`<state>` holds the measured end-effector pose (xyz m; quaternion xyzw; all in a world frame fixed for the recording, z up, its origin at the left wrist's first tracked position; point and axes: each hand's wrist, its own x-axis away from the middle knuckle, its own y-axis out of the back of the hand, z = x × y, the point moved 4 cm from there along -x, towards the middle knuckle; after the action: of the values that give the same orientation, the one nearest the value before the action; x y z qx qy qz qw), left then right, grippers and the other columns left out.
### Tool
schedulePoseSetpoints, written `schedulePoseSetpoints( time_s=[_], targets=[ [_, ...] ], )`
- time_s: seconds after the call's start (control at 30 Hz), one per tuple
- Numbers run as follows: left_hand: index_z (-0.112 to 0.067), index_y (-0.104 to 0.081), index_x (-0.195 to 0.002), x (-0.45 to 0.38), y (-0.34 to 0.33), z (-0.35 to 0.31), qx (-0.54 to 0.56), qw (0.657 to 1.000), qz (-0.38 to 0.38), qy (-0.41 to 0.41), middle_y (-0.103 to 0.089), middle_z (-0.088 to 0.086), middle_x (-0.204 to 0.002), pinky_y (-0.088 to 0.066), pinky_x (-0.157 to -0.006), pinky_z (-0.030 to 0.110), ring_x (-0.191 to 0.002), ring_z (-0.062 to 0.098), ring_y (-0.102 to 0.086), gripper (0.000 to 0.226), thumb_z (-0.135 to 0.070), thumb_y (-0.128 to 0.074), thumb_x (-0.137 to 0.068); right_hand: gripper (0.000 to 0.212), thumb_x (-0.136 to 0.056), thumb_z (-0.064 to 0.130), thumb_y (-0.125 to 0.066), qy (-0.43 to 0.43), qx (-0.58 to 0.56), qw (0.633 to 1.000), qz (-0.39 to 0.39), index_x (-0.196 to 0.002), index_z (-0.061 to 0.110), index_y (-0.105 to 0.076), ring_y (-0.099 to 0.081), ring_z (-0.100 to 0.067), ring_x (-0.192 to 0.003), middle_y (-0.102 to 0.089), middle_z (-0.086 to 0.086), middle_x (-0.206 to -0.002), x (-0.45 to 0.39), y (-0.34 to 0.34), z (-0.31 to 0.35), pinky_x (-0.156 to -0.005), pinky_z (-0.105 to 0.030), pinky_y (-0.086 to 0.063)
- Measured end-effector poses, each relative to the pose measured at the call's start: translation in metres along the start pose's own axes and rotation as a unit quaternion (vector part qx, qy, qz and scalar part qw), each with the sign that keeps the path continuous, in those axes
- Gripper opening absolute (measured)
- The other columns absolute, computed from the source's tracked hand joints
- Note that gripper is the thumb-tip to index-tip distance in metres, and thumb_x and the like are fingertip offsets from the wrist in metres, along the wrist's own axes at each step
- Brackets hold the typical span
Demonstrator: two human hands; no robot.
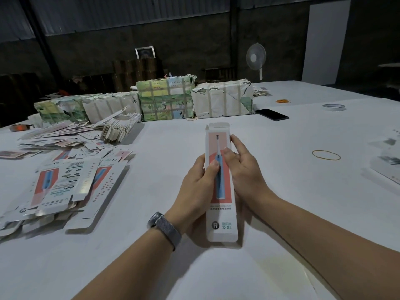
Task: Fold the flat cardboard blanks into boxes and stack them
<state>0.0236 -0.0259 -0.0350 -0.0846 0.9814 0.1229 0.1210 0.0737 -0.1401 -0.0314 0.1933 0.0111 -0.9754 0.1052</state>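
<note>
White table (pixel 281 191) in dim room; both hands' grip holds a box (pixel 220 191).

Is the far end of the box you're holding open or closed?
Open. The box has its far flap sticking up, untucked, while both hands hold it.

Flat blanks (pixel 71 182) left of box (pixel 220 182)

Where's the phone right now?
Head view, upper right of centre: the black phone lies flat on the white table, just right of the paper-wrapped bundle and left of the tape roll.
</note>
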Motion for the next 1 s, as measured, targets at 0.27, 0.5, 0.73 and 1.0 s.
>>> schedulePoseSetpoints(
  time_s=[0.27, 0.5, 0.73, 1.0],
  targets=[
    [-0.031, -0.056, -0.124, -0.003, 0.014, -0.006, 0.044, 0.997, -0.067, -0.023, -0.074, -0.010, -0.091, -0.058, -0.064, 0.020, -0.079, 0.012, -0.075, 0.027, -0.042, -0.040, -0.107, 0.052, -0.102, 0.034, -0.050, -0.004, 0.010, 0.998, 0.059, -0.151, 0.030, -0.033, -0.075, -0.013, -0.085, -0.072, 0.004, -0.112, 0.011, -0.012, 0.009, -0.074, -0.027, -0.061],
    [-0.040, -0.050, -0.129, -0.004, 0.015, -0.007, 0.090, 0.994, -0.061, -0.003, -0.073, -0.007, -0.104, -0.058, -0.063, 0.021, -0.082, 0.014, -0.076, 0.024, -0.038, -0.038, -0.108, 0.035, -0.101, 0.041, -0.048, -0.049, -0.027, 0.994, 0.095, -0.134, 0.044, -0.038, -0.075, -0.011, -0.083, -0.070, 0.014, -0.107, 0.014, -0.014, 0.005, -0.064, -0.021, -0.058],
    [-0.041, -0.045, -0.133, -0.002, 0.014, -0.006, 0.128, 0.990, -0.056, 0.019, -0.074, -0.005, -0.106, -0.059, -0.061, 0.024, -0.080, 0.017, -0.077, 0.027, -0.040, -0.044, -0.106, 0.021, -0.103, 0.038, -0.047, -0.052, -0.034, 0.995, 0.084, -0.118, 0.052, -0.043, -0.074, -0.007, -0.081, -0.070, 0.027, -0.091, 0.012, -0.013, 0.004, -0.060, -0.017, -0.055],
    [-0.035, -0.048, -0.133, -0.001, 0.007, -0.001, 0.101, 0.994, -0.014, 0.032, -0.076, -0.005, -0.086, -0.058, -0.060, 0.024, -0.075, 0.020, -0.077, 0.029, -0.041, -0.045, -0.106, 0.019, -0.105, 0.034, -0.044, -0.072, -0.059, 0.995, 0.040, -0.121, 0.030, -0.053, -0.075, -0.022, -0.082, -0.073, -0.005, -0.104, 0.010, -0.006, 0.003, -0.073, -0.031, -0.062]
  ],
)
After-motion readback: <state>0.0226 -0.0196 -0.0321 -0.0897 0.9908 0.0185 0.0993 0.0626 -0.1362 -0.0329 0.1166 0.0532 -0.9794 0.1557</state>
